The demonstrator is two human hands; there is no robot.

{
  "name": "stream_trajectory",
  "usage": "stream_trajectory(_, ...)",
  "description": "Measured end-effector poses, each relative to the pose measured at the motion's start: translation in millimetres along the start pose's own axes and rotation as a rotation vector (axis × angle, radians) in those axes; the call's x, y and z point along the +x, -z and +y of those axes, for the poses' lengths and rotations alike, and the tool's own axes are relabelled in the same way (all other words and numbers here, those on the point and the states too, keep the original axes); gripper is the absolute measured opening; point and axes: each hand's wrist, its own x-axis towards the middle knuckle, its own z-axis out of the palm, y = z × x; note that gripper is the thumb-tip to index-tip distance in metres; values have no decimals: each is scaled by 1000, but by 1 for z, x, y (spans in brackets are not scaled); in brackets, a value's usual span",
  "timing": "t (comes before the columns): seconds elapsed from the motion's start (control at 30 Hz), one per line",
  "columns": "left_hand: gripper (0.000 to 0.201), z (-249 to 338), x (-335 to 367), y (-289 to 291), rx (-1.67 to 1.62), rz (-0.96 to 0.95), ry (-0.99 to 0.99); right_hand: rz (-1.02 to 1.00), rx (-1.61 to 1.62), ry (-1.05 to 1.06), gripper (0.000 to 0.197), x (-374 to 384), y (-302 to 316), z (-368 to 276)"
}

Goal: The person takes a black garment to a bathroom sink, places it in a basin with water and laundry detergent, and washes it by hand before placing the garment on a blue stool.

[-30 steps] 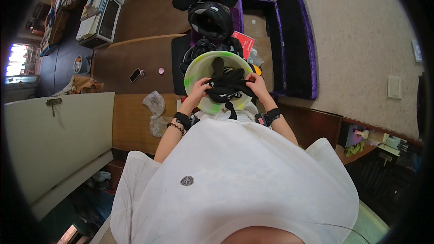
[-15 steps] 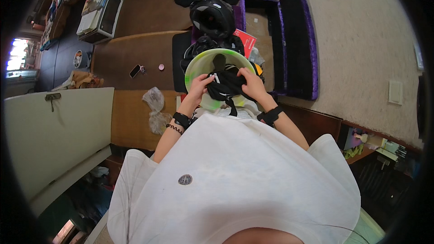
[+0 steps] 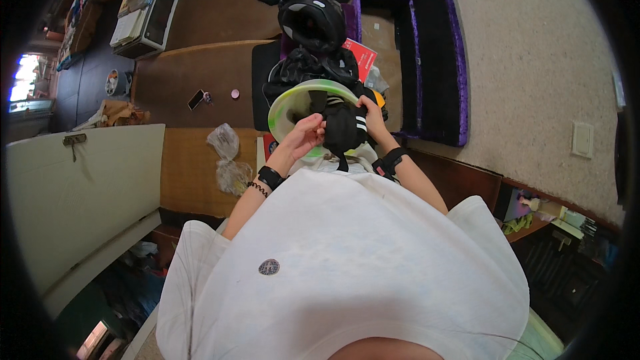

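A black fabric item with white stripes (image 3: pixel 345 132) hangs in front of me, with a narrow strap dangling from its lower end. My left hand (image 3: pixel 303 137) has its fingers curled at the item's left edge, thumb pressed against it. At the upper right edge, my right hand (image 3: pixel 373 119) grips the same item. Its exact kind I cannot make out. Beneath and behind it is a round pale green and white tub (image 3: pixel 283 108), its rim tilted toward me. Part of the tub's inside is hidden by the black item.
Beyond the tub lie black bags and a black helmet (image 3: pixel 312 23). An open black case with purple trim (image 3: pixel 441 60) stands at right, near a red booklet (image 3: pixel 361 60). Clear plastic bags (image 3: pixel 227 143) and a phone (image 3: pixel 196 99) lie at left. A white door (image 3: pixel 83 193) stands further left.
The black item has been turned and spread, so its white stripes now face me at the right. My left hand has shifted its hold, and my right hand has moved slightly outward.
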Motion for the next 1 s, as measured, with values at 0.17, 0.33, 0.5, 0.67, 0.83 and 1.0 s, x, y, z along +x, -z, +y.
stream_trajectory(0.17,30,4,2,8,394,425,-15,-18,-281,-128,25,-16,-1,2)
stream_trajectory(0.33,48,-29,29,53,1080,440,13,-151,-354,-201,26,-23,-22,15)
stream_trajectory(0.5,34,-37,41,70,1461,459,-41,-196,-294,-194,23,-26,-34,17)
stream_trajectory(0.67,13,-42,44,83,804,481,-36,-132,-235,-331,21,-27,-28,23)
stream_trajectory(0.83,14,-40,36,66,193,517,118,-39,-371,-254,22,-14,-24,26)
stream_trajectory(1.0,32,-44,29,62,-267,305,-25,-43,-416,-231,16,-1,-37,32)
